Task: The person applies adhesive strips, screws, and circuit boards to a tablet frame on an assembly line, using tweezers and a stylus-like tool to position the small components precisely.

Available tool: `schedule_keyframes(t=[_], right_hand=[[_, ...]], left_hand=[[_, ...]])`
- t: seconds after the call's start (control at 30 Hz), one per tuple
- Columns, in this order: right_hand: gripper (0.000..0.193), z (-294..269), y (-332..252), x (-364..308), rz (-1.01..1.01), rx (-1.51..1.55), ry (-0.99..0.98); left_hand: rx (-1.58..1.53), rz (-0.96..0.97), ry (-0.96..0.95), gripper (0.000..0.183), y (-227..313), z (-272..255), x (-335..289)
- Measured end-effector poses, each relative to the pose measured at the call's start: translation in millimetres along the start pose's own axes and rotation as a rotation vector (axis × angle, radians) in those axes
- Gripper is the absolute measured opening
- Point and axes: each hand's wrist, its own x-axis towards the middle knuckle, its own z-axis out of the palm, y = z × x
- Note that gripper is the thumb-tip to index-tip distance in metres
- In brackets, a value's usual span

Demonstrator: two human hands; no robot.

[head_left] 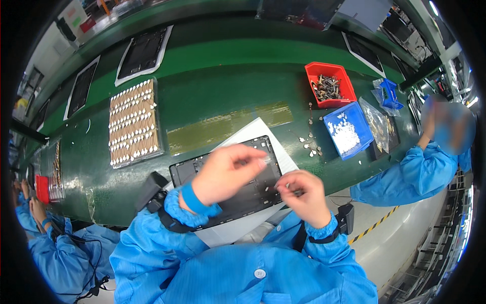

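In front of me a flat black device housing [238, 206] lies at a slant on a white sheet [257, 130]. My left hand [225, 171], with a blue band at its wrist, hovers over the housing's upper part. Its thumb and forefinger are pinched, and a small pale bit seems to show at their tips. By the housing's right edge is my right hand [306, 196], its fingers curled in a pinch. What it holds, if anything, is too small to make out. Both hands hide parts of the housing.
A tray [158, 147] of small white-ended parts lies left. To the right are a red bin [350, 90] of small parts, a blue bin [362, 148] of white pieces and loose round parts [310, 147]. More housings [144, 53] lie beyond. Co-workers sit on both sides.
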Motion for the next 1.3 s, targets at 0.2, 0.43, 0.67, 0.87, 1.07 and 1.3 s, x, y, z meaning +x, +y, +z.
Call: schedule_keyframes(t=[0.2,0.43,0.67,0.87,1.07,1.3], right_hand=[[0.016,33.8,5.1,-25.4,0.107,-0.161,-0.207],[0.011,44.9,1.8,-30.9,0.158,-0.290,-0.093],[0.010,49.0,-7.1,-25.8,0.105,-0.505,-0.098],[0.013,23.0,-2.6,-0.5,0.081,-0.145,-0.005],[0.014,-11.9,14.3,69.6,0.016,0.133,0.141],[0.019,0.4,38.8,108.2,0.275,0.380,0.134]], left_hand=[[0.797,0.391,0.356,0.018,-36.6,-61.4,12.8],[0.864,0.476,0.461,0.016,-65.0,-67.5,19.0],[0.895,0.502,0.399,0.021,-60.7,-66.1,19.4],[1.017,0.534,0.285,0.042,-49.6,-53.6,33.1],[0.942,0.537,0.111,0.052,-49.9,-35.3,47.8],[0.929,0.595,0.116,0.042,-55.5,-32.3,49.5]])
